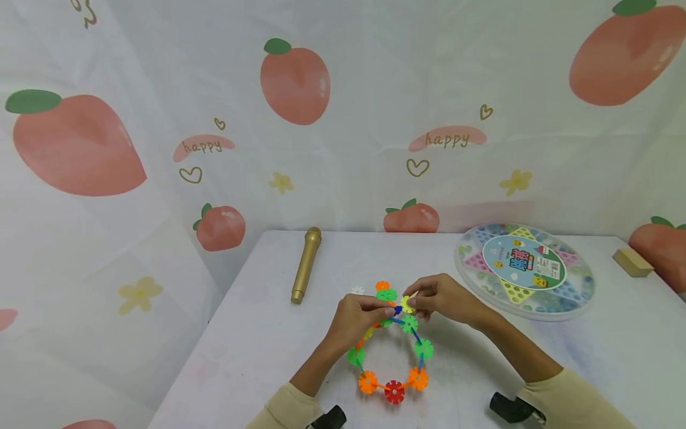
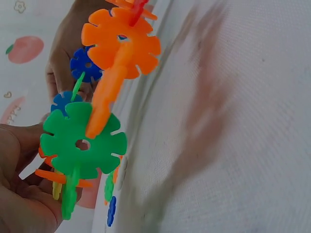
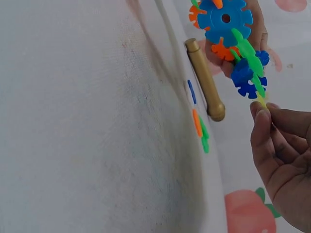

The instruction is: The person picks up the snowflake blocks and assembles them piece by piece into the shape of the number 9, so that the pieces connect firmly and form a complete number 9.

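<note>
Left hand [image 1: 356, 322]: closed, pinching the disc ring [image 1: 394, 392] beside a dark-blue disc [image 1: 398, 310].
Right hand [image 1: 447, 299]: closed, pinching a yellow disc [image 1: 406, 304].
Disc ring: raised above the white table [image 1: 257, 357].
Golden rod [image 1: 306, 265]: lying thereon.

On the table [image 1: 241, 369], a rod [image 1: 306, 265] lies behind and left of the linked discs [image 1: 394, 392], a board [image 1: 524, 262] behind and right, a block [image 1: 632, 263] beyond the board's right; a cloth [image 1: 370, 119] hangs behind.

soft, diffuse light casts blurry-edged shadows [image 2: 204, 107] across the tabletop [image 2: 267, 160] in both wrist views.
</note>
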A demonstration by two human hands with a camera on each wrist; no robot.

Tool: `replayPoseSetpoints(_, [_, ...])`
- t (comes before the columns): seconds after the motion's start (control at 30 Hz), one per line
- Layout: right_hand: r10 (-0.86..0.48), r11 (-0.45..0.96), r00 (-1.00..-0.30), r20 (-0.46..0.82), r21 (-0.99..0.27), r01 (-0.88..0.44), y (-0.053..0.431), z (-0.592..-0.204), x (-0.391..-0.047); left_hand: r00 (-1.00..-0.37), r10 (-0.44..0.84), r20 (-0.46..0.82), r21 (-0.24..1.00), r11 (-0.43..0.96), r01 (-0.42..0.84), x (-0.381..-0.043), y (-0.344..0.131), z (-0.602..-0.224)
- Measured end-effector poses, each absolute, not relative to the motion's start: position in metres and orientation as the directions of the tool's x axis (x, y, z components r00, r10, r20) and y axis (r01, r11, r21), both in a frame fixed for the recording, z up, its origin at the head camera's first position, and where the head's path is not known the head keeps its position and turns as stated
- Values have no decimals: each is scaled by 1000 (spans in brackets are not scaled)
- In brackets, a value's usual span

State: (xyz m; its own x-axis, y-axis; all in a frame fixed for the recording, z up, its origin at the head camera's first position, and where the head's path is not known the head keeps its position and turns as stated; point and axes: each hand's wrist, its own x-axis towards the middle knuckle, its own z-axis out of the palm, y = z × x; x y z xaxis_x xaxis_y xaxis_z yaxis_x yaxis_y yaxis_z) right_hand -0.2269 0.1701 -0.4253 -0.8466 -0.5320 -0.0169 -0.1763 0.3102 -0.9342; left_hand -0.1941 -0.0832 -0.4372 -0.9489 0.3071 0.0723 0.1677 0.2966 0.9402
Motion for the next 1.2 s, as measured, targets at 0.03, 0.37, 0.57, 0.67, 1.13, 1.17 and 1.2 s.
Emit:
replayPoseSetpoints(0.03, [-531, 302, -847, -17, -938, -171, 170, -425, -227, -949, 307, 74, 941, 294, 169, -194, -83, -437])
replayPoseSetpoints(0.37, [-510, 281, -860, -13, -948, -152, 167, -424, -223, -950, 299, 92, 944, 276, 179, -193, -80, -435])
replayPoseSetpoints(0.57, [-491, 262, -871, -1, -954, -147, 168, -428, -225, -947, 305, 103, 949, 256, 186, -195, -80, -432])
replayPoseSetpoints(0.67, [-493, 250, -870, -1, -958, -141, 167, -428, -227, -943, 313, 112, 948, 252, 196, -195, -79, -431])
replayPoseSetpoints(1.13, [-509, 244, -860, -41, -965, -99, 170, -433, -228, -943, 327, 67, 955, 254, 156, -196, -78, -433])
replayPoseSetpoints(1.17, [-512, 244, -858, -40, -965, -100, 170, -433, -229, -943, 326, 64, 957, 247, 150, -196, -78, -433])
replayPoseSetpoints(1.2, [-514, 243, -857, -40, -965, -101, 171, -434, -229, -944, 325, 62, 959, 241, 146, -196, -78, -433])
